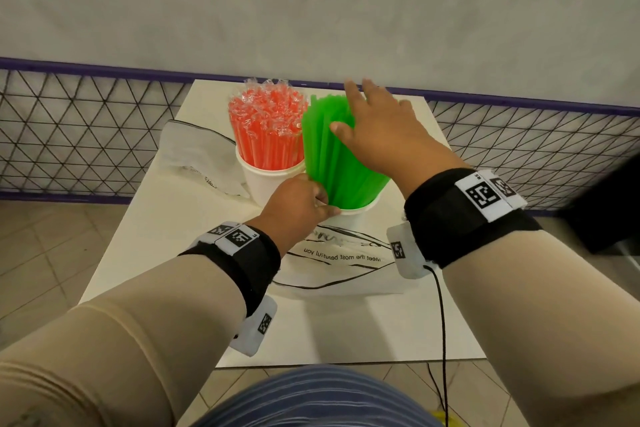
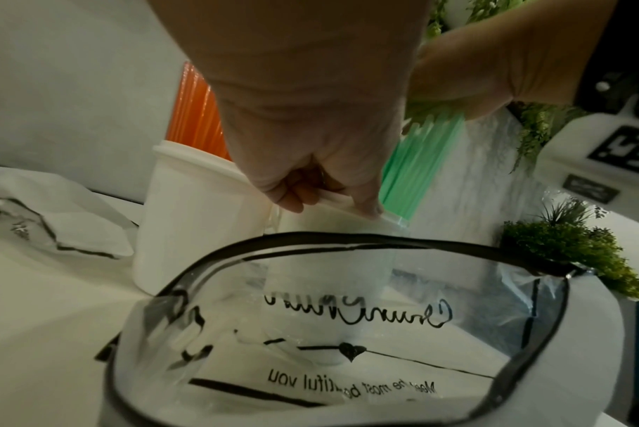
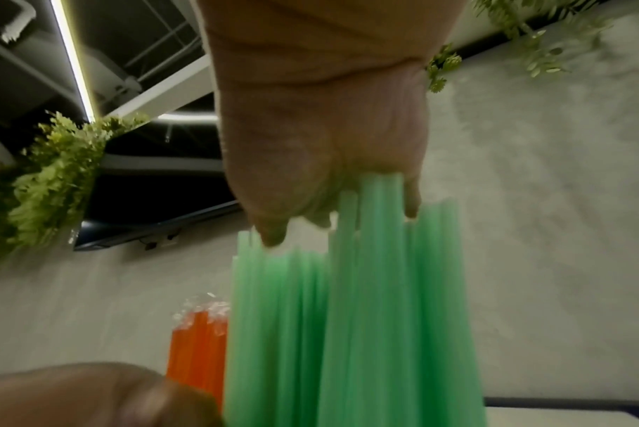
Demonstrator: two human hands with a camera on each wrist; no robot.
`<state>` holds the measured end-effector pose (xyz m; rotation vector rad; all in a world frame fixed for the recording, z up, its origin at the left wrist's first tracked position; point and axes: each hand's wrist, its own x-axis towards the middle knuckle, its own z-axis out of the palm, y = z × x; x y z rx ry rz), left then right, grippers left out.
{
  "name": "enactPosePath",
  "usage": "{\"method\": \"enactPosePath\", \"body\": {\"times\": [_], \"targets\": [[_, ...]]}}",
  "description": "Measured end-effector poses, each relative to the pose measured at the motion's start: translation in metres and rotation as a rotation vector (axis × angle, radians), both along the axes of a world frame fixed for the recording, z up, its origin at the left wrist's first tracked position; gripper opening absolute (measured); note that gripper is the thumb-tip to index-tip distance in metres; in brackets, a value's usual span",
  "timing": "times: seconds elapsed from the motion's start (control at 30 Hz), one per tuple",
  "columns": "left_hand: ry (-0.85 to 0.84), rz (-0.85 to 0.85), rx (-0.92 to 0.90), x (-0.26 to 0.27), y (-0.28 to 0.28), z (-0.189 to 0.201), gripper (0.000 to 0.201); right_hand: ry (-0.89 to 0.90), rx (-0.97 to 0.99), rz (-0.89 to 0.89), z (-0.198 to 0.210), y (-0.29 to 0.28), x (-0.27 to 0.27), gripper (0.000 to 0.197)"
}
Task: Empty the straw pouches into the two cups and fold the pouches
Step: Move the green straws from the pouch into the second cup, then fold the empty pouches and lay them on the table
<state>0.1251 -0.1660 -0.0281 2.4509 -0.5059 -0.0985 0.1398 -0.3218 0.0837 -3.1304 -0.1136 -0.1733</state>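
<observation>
Two white cups stand on the white table [image 1: 173,253]. The left cup [image 1: 266,180] holds wrapped orange-red straws [image 1: 266,128]. The right cup [image 1: 356,215] holds green straws [image 1: 343,163] that lean left. My left hand [image 1: 323,204] pinches the rim of the green-straw cup [image 2: 339,228]. My right hand [image 1: 360,114] lies on the tops of the green straws [image 3: 347,332] with its fingers straight. An empty clear pouch [image 1: 346,267] with black trim and lettering lies open in front of the cups. A second pouch [image 1: 197,152] lies crumpled left of the orange-straw cup.
A purple-railed wire mesh fence [image 1: 86,135] runs behind the table, against a grey wall. A black cable [image 1: 441,322] hangs from my right wrist over the table's front edge. Tiled floor surrounds the table. Green plants [image 2: 566,251] show in the wrist views.
</observation>
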Motion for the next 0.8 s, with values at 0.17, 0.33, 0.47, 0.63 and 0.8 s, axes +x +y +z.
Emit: {"method": "enactPosePath", "body": {"times": [0.17,0.33,0.47,0.63,0.8], "targets": [[-0.002,-0.015,-0.004,0.001,0.001,-0.002,0.030,0.013,-0.032,-0.017,-0.016,0.004,-0.001,0.070],[-0.119,0.082,-0.217,-0.006,0.013,-0.001,0.010,-0.226,0.039,0.052,0.000,0.007,-0.013,0.057],[0.089,0.203,-0.123,0.000,0.037,-0.012,0.014,-0.198,0.280,0.301,0.009,0.048,-0.058,0.023],[0.470,0.041,0.247,-0.010,0.063,-0.031,0.014,0.274,0.161,0.455,-0.064,0.074,-0.093,0.060],[0.483,0.093,0.243,-0.025,0.066,-0.037,0.024,0.440,-0.291,0.466,-0.121,0.075,-0.106,0.115]]}}
